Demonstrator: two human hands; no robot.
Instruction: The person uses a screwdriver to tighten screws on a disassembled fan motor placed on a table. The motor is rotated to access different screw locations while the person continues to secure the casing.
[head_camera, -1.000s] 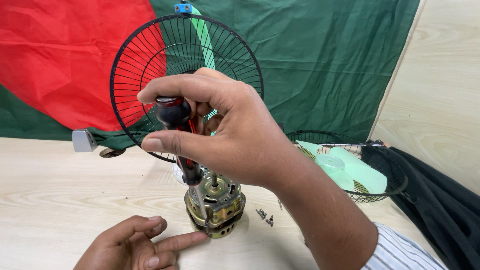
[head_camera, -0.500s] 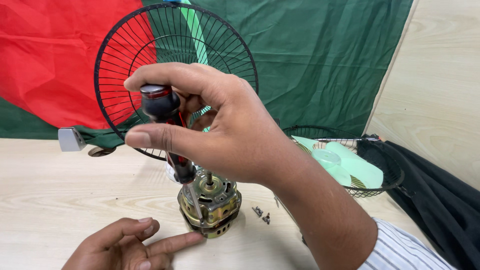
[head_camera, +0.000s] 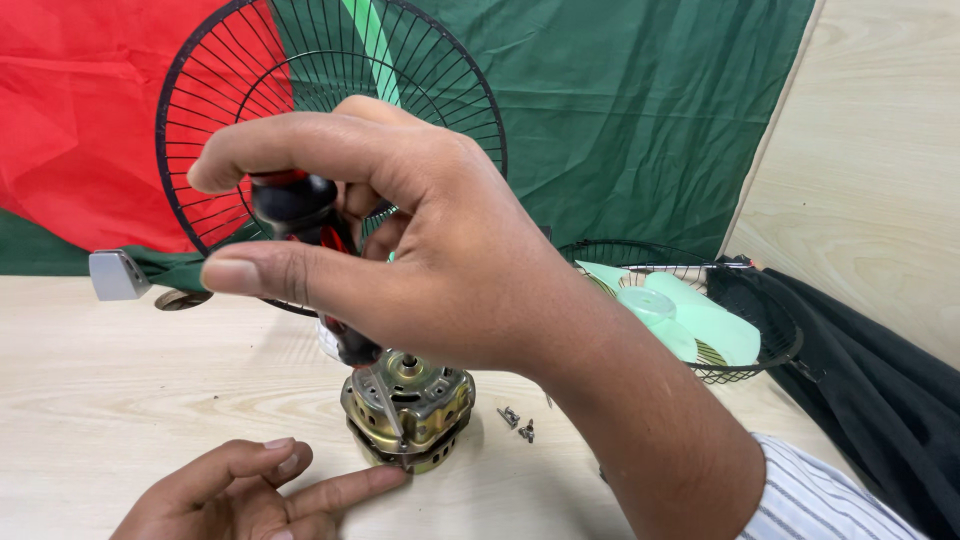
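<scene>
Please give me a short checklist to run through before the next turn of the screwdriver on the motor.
1. Grip: right hand wraps the screwdriver handle. Ok.
2. Tip seating: the shaft runs down to the motor's near edge, but whether the tip sits in a screw head is too small to see. Cannot tell.
3. Motor braced: left hand only touches the base with a fingertip; it does not clamp it. Not ok.
4. Loose screws: on the table right of the motor, apart from both hands. Ok.
5. Room to work: grille stands behind the motor, not touching the tool. Ok.
</scene>
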